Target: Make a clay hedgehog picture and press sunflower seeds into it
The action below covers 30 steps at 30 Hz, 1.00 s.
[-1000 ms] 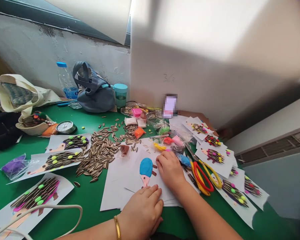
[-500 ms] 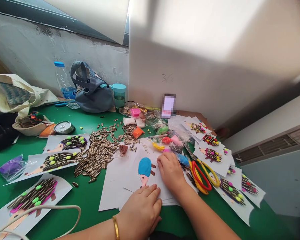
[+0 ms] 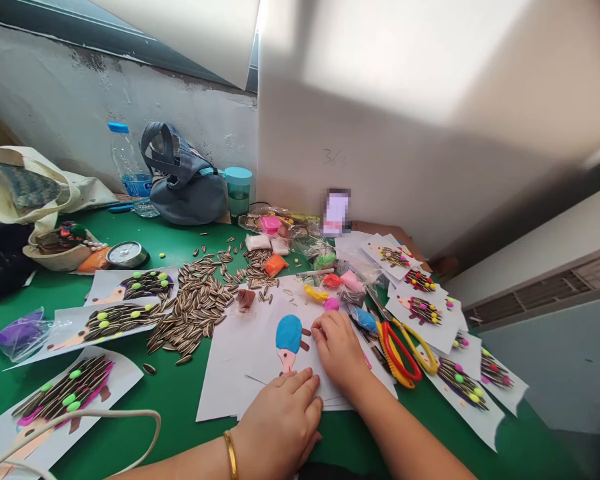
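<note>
A blue clay hedgehog body with a pink face and two brown feet lies on white paper. My left hand, with a gold bangle at the wrist, rests flat on the paper just below the face, its fingers extended and holding nothing. My right hand is on the paper to the right of the brown feet. Its fingers are curled together with the fingertips down; whether something small is under them is hidden. Brown clay in a wrapper sits at the paper's upper edge.
Striped sunflower seeds are piled left of the paper. Scissors and blue clay lie to the right. Finished hedgehog cards flank both sides. A bag, bottle and cup stand behind; a white cable crosses the front left.
My right hand has shifted slightly left and down, uncovering more of the magenta clay ball above it. My left hand stays nearly in place.
</note>
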Motion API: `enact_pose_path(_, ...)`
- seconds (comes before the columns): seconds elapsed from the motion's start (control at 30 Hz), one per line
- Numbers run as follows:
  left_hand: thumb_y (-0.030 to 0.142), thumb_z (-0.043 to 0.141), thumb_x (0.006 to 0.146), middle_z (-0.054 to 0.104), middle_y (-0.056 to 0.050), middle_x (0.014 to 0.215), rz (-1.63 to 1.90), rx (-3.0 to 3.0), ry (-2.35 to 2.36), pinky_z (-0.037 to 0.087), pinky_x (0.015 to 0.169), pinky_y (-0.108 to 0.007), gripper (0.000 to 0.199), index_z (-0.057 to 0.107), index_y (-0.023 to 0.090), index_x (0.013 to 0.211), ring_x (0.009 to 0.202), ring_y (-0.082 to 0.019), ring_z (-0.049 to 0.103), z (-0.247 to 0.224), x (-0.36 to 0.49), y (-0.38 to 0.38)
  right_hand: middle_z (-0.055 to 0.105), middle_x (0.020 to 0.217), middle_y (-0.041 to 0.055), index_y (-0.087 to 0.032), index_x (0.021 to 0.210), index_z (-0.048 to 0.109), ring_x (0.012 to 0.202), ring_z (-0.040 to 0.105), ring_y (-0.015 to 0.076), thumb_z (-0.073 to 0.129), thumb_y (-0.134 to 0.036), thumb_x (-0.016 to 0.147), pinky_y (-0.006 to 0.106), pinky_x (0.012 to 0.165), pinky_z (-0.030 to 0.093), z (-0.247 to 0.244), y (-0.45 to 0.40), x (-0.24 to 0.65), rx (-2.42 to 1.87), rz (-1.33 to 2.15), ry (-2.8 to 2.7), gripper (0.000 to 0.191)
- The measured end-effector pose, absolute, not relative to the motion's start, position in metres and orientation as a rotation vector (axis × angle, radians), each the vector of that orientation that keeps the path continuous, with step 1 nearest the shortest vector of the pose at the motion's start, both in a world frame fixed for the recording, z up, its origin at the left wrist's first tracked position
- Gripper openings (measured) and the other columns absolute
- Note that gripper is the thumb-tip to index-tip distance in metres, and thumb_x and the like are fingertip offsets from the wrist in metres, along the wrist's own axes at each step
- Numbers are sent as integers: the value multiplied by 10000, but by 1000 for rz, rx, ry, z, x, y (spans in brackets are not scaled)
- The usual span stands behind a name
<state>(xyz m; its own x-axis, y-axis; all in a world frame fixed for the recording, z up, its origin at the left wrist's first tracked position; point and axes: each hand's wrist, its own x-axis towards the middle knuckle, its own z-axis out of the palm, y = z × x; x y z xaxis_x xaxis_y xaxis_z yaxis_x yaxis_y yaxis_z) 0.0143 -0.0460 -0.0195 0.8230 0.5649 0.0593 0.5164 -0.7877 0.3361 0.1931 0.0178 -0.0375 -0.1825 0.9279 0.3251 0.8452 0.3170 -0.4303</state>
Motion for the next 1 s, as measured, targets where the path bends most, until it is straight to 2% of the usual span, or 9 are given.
enact_pose_path(1.0,338,609,908,577,-158,1387,259,2714,827,485,1027,-487,332,598,139,1174,1275,-340,539,-25,13,-48,595,892,55,-194,851,617,888,510,218,454,-143,966,352,810,413,-37,13,195,-1528,267,-2064,206)
